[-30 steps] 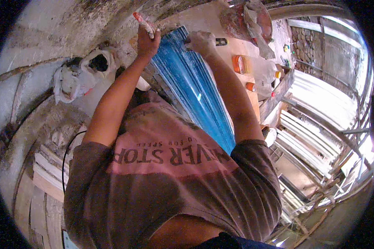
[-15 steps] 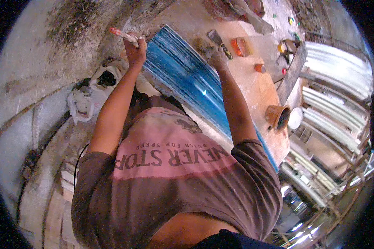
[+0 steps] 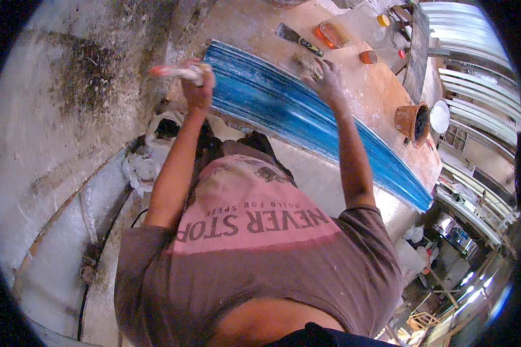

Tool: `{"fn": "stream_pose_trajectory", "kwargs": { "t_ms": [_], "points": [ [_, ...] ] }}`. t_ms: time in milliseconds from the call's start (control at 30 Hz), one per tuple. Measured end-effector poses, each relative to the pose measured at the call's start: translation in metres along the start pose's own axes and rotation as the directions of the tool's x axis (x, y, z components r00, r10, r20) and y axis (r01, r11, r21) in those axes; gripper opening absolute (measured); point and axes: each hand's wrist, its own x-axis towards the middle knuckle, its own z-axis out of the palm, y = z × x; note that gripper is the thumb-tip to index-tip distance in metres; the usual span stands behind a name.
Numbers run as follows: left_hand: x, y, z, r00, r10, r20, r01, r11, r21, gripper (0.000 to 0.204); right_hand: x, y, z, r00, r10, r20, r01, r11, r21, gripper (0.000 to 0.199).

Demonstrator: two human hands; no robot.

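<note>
In front of me a long, ridged blue panel (image 3: 272, 95) runs from the upper left to the lower right. Past its left end my left hand (image 3: 198, 91) is closed round a whitish stick with a red end (image 3: 176, 72), which looks like a paintbrush handle and is smeared by motion. Dust coats my right hand (image 3: 330, 87) at the panel's far edge. Its fingers are bent over a dusty grey-brown lump (image 3: 302, 62); whether they grip it is unclear. Just beyond lies a scraper (image 3: 299, 39) with a wide blade and dark handle.
Beyond the panel, an orange bottle (image 3: 328, 36) lies near a small orange-brown jar (image 3: 367, 56). A brown pot (image 3: 412, 122) with dark contents stands farther right, beside a white round lid (image 3: 439, 117). A stained wall (image 3: 87, 63) rises at left; pale stacked lengths (image 3: 480, 104) lie at right.
The view has turned, so the panel lies flatter across it. My right hand has shifted right along the panel's far edge. The stick in my left hand has swung and blurred.
</note>
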Motion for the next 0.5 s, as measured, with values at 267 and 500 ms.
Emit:
{"fn": "stream_pose_trajectory", "kwargs": {
  "t_ms": [267,500],
  "points": [
    [-0.022,0.070,0.031,0.697,0.295,0.653,-0.556,0.798,0.232,0.078,-0.037,-0.140,0.051,0.982,0.173,0.080,-0.190,0.861,0.472,0.044],
    [0.007,0.029,-0.093,0.884,-0.002,0.468,-0.242,0.854,0.460,0.074,-0.084,-0.098,0.070,0.788,0.557,-0.264,-0.376,0.774,0.509,0.026]
  ]
}}
